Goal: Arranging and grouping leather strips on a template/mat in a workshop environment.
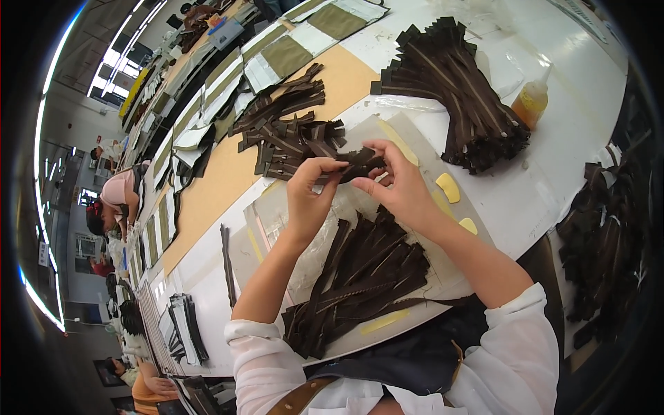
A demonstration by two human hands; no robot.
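- Left hand [310,197], nearly closed, pinches a dark zipper [361,158].
- Right hand [400,185], partly curled, grips it from the other side.
- Zipper pile [370,270] lies below both hands.

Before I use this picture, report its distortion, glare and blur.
Head view: the white table and ceiling light curve near the dark rim; head view: clear plastic shows bright glare; head view: the large zipper bundle's black ends lose detail; head view: left hand and right hand show no obvious blur.
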